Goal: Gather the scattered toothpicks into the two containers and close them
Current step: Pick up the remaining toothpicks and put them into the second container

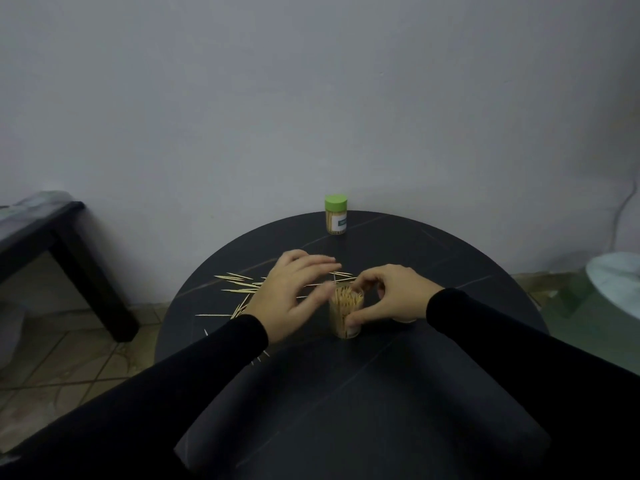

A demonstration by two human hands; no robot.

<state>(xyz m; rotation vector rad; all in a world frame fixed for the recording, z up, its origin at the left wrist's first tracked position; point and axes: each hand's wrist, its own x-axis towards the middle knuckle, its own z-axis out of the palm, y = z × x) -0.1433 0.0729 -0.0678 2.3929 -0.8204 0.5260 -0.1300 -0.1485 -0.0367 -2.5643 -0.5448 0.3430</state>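
Wooden toothpicks [239, 285] scattered, two containers [344, 315], two hands [391, 294]

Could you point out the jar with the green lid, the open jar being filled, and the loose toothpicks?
Closed jar [336, 216]: head view, on its labelled body under the green lid.
Open jar [343, 318]: head view, on its clear side wall.
Loose toothpicks [235, 278]: head view, on sticks left of the hands.

Both black-sleeved arms reach forward. The left hand [289, 289] hovers with fingers [318, 260] straight and spread; the right hand [388, 294] curls, thumb and fingers gripping.
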